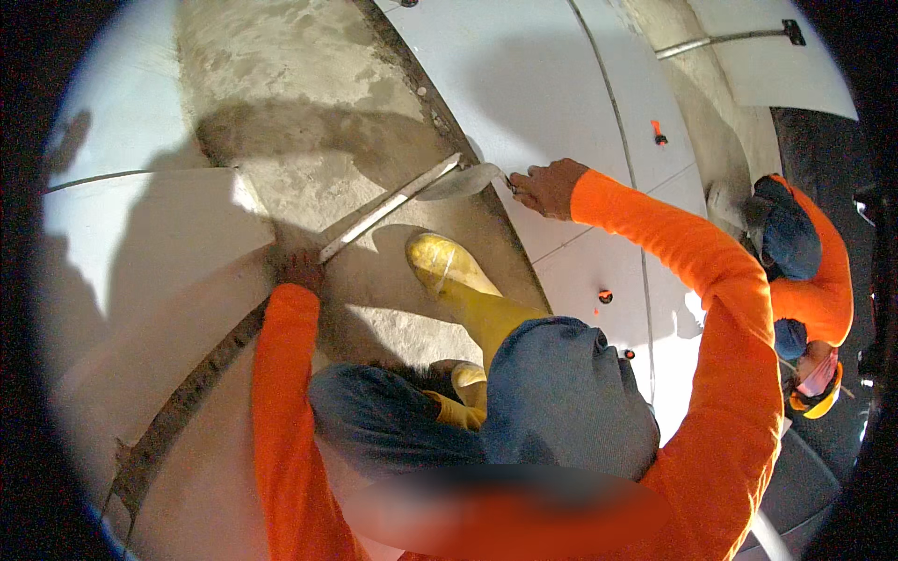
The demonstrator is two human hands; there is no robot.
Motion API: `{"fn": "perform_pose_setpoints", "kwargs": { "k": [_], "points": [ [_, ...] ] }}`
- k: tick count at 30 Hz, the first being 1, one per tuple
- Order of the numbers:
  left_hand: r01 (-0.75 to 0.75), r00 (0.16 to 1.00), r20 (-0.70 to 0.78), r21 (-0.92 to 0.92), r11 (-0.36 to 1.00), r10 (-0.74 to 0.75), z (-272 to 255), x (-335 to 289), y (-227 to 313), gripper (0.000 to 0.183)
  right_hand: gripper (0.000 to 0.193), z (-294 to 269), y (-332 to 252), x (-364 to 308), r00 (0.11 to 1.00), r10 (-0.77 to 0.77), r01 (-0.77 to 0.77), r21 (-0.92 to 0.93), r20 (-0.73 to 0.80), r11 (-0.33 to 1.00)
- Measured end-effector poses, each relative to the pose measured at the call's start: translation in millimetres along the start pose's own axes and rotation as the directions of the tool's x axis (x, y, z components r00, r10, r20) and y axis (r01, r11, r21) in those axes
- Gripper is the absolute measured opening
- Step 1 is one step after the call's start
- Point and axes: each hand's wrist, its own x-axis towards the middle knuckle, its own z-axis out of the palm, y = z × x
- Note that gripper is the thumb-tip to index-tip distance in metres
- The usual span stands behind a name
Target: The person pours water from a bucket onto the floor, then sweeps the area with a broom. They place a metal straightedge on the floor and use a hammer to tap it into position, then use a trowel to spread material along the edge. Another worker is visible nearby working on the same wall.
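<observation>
Held in the right hand at upper centre of the frame, with fingers curled about the handle: a grey, leaf-shaped metal trowel, thin-bladed and pointed toward the left. Just beside the blade, near the centre: a long, narrow, straight pale bar, bright along the upper face, slanting from lower left to upper right. At the lower end of the bar, in deep shadow: the left hand; impossible to tell whether closed around it.

Beneath trowel and bar: a rough, grey-beige concrete strip, darkly stained in patches and crossed by cast shadows. Along its right side: large, smooth, pale grey slabs, divided by thin dark joints and dotted with small orange-and-black fittings. At left: a similar pale slab, largely shaded. On the concrete, at centre: a yellow rubber boot, below blue trousers. At upper right: a slender metal rod, black at one end. At far right: a bent co-worker in orange top and yellow hard hat.
</observation>
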Motion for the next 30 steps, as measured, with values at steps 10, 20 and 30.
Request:
{"fn": "perform_pose_setpoints", "kwargs": {
  "k": [10,20,30],
  "points": [
    [0.006,0.967,-0.251,-0.116,0.993,-0.035,-41,-26,11,0.049,0.042,35,-47,32,0.956,-0.136,0.201,0.244,-0.259,0.949],
    [-0.128,0.936,-0.347,-0.160,0.979,0.065,-22,-24,-6,0.046,0.045,0,-63,18,0.999,-0.031,0.042,0.272,-0.044,0.961],
    [-0.045,0.951,-0.309,-0.121,0.992,0.006,-38,-29,9,0.044,0.045,29,-60,36,0.990,-0.063,0.089,0.201,-0.128,0.976]
  ]
}}
